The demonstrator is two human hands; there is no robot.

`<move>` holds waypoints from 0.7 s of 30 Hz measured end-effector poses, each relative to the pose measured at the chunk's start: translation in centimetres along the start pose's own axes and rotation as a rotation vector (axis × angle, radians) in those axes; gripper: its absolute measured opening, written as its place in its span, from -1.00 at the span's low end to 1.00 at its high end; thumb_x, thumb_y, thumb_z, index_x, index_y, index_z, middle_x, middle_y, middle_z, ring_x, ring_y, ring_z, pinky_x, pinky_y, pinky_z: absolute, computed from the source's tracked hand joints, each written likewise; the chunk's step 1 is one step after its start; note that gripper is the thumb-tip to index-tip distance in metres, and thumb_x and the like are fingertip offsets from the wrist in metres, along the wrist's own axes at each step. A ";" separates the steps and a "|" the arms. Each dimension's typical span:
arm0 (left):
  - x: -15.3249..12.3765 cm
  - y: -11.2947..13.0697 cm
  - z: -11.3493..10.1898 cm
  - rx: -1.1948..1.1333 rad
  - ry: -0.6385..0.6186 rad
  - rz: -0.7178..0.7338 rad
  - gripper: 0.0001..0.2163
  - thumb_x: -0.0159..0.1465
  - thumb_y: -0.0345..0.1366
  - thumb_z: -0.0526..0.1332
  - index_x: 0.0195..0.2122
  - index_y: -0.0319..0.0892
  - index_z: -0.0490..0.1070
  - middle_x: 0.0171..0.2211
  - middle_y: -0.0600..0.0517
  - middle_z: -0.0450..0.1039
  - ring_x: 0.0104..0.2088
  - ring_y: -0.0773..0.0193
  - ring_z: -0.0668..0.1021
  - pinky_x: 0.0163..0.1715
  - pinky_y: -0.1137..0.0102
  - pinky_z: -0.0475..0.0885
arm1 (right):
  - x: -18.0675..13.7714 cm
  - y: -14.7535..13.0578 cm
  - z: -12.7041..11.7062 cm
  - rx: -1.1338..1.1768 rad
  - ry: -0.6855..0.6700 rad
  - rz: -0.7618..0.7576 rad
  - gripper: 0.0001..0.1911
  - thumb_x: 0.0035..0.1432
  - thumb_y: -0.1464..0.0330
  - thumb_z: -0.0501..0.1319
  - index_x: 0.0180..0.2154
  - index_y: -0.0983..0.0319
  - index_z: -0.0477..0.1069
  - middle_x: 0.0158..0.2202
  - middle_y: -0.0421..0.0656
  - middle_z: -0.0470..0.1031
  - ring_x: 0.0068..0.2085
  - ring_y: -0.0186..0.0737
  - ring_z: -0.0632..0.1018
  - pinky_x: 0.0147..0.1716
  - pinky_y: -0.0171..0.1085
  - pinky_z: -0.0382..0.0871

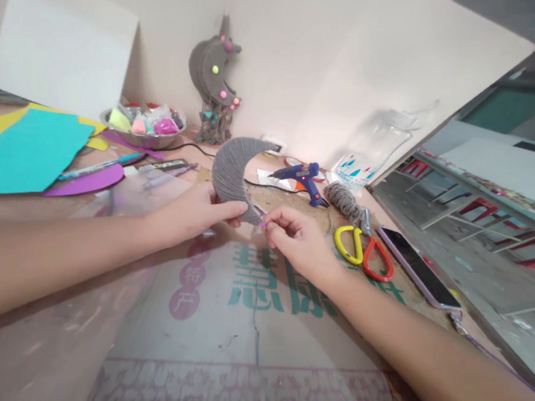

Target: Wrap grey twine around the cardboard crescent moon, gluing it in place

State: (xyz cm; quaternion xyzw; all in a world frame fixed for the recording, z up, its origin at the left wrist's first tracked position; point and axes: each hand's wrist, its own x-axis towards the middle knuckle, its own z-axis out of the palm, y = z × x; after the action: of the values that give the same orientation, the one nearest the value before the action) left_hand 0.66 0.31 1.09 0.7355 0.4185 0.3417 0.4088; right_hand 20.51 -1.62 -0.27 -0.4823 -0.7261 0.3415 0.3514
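A crescent moon shape wrapped in grey yarn point(232, 169) stands upright over the table. My left hand point(201, 211) is closed on its lower curve, thumb in front. At the moon's lower tip, where a bit of purple shows, my right hand point(293, 233) pinches the end of the yarn; its fingertips partly hide the spot. Below the hands, a thin grey strand point(256, 330) runs down over the printed cardboard. Behind the moon, a blue glue gun point(304, 180) lies beside a bundle of grey yarn point(345, 201).
Scissors with yellow and red handles point(364, 253) and a phone point(419, 266) lie at right. A plastic jug point(370, 148) stands behind. At left are turquoise sheets point(22, 152), pens and a bowl of clay point(143, 135). A decorated moon ornament point(215, 75) hangs at the back.
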 end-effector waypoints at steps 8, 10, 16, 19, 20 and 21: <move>0.1 -0.5 0.0 -0.018 0.011 -0.020 -0.76 0.18 -0.15 0.14 -0.45 -0.23 0.43 -0.47 0.03 0.51 -0.41 0.29 0.50 -0.45 0.46 0.35 | 0.0 0.5 -0.3 0.139 -0.024 0.041 -0.88 0.04 0.42 0.05 -0.37 0.25 0.34 -0.65 -0.33 0.27 -0.61 -0.43 0.27 -0.58 -0.40 0.14; 0.1 -0.6 0.0 -0.029 0.008 -0.014 -0.76 0.18 -0.15 0.14 -0.44 -0.23 0.43 -0.46 0.03 0.51 -0.40 0.29 0.51 -0.42 0.45 0.36 | -0.1 0.4 -0.4 0.157 -0.030 0.034 -0.86 0.09 0.38 0.04 -0.37 0.25 0.35 -0.63 -0.31 0.28 -0.59 -0.43 0.28 -0.58 -0.40 0.15; 0.0 0.0 0.0 -0.055 0.011 -0.017 -0.79 0.18 -0.19 0.14 -0.44 -0.23 0.43 -0.46 0.02 0.50 -0.39 0.28 0.51 -0.39 0.43 0.38 | -0.2 -0.1 -0.4 0.122 -0.025 0.077 -0.78 0.11 0.21 0.15 -0.38 0.26 0.31 -0.63 -0.31 0.26 -0.61 -0.45 0.25 -0.62 -0.40 0.11; 0.0 0.2 0.0 -0.044 0.027 -0.025 -0.79 0.18 -0.21 0.14 -0.47 -0.23 0.42 -0.48 0.02 0.50 -0.40 0.29 0.51 -0.40 0.44 0.38 | -0.1 0.0 -0.3 0.117 -0.011 0.047 -0.79 0.15 0.22 0.11 -0.36 0.25 0.28 -0.62 -0.32 0.26 -0.60 -0.45 0.25 -0.59 -0.40 0.11; 0.0 0.2 0.0 -0.042 0.032 -0.027 -0.79 0.18 -0.20 0.14 -0.48 -0.23 0.42 -0.48 0.03 0.50 -0.40 0.29 0.51 -0.40 0.44 0.38 | 0.0 0.2 -0.3 0.116 0.008 0.030 -0.79 0.18 0.22 0.09 -0.36 0.24 0.27 -0.62 -0.32 0.26 -0.59 -0.44 0.24 -0.58 -0.39 0.11; 0.1 0.2 0.0 -0.042 0.033 -0.028 -0.78 0.18 -0.20 0.14 -0.49 -0.23 0.42 -0.47 0.03 0.50 -0.41 0.29 0.51 -0.41 0.45 0.37 | 0.1 0.3 -0.4 0.113 0.035 0.008 -0.79 0.21 0.22 0.06 -0.36 0.23 0.25 -0.61 -0.32 0.27 -0.59 -0.44 0.24 -0.57 -0.39 0.11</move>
State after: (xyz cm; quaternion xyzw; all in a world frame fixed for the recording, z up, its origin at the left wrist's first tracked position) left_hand 0.75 0.30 1.26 0.7151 0.4282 0.3566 0.4220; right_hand 20.95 -1.39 -0.32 -0.4706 -0.6973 0.3749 0.3895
